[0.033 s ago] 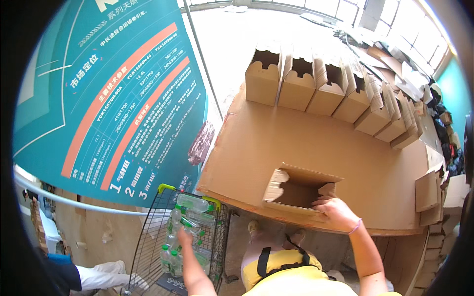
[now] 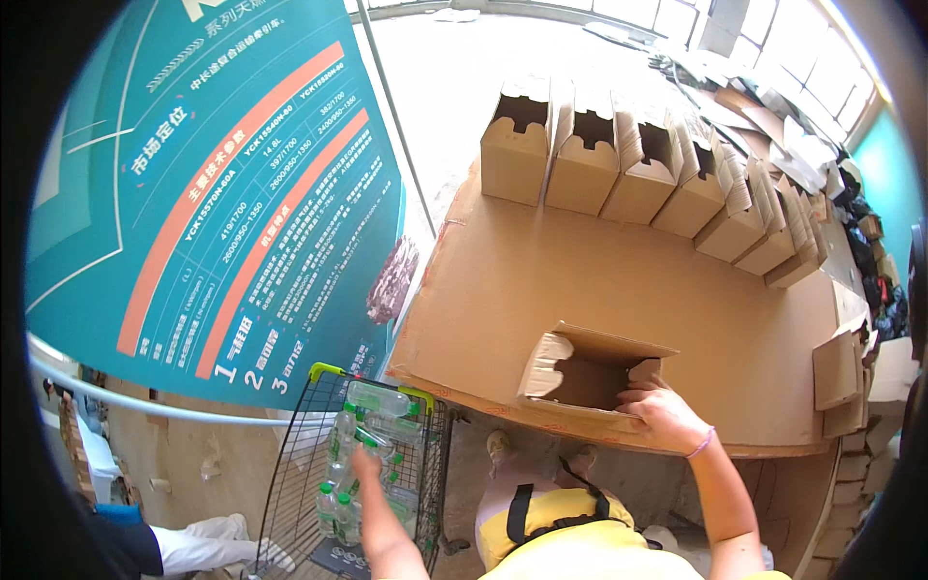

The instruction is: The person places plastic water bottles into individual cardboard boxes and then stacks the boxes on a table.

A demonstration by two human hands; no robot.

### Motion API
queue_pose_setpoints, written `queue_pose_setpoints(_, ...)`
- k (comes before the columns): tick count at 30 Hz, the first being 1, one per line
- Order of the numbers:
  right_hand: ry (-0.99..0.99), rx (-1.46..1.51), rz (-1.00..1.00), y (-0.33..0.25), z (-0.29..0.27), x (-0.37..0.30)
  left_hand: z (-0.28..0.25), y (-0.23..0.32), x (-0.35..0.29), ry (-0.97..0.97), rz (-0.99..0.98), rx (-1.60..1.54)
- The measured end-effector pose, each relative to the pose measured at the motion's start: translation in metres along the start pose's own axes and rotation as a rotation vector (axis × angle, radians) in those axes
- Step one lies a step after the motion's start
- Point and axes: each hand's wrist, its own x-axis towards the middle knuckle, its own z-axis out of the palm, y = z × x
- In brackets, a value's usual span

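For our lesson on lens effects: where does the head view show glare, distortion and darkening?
Head view: daylight washes out the floor and windows at the top; the fisheye bends the row of open boxes and the cardboard tabletop's edge; the corners go black; the left hand among the cart's bottles sits in dimmer light.

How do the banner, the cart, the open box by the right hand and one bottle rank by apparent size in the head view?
1. Banner
2. Cart; partly cut off by the frame edge
3. Open box; nearer the camera's centre, so its place against the cart is unsure
4. Bottle
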Motion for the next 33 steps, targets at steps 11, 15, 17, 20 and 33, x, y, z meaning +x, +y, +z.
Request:
queue_pose_setpoints(11, -0.194, -0.283, 0.050, -0.013, -0.023, 0.018, 0.126, 0.071, 0.118, -0.489, -0.724, -1.399)
queue_pose_setpoints(15, -0.180, -0.293, 0.061, -0.017, -0.022, 0.014, 0.106, 0.103, 0.110, -0.450, -0.738, -1.418)
queue_pose_setpoints(17, -0.169, -0.293, 0.055, -0.017, -0.016, 0.011, 0.079, 0.118, 0.099, -0.393, -0.726, -1.370)
queue_pose_setpoints(20, -0.138, -0.316, 0.056, -0.017, -0.016, 0.004, 0.026, 0.134, 0.066, -0.346, -0.691, -1.294)
queue_pose_setpoints(33, 0.111, -0.444, -0.089, 0.009, -0.015, -0.003, -0.193, 0.181, -0.039, -0.029, 0.277, -1.508)
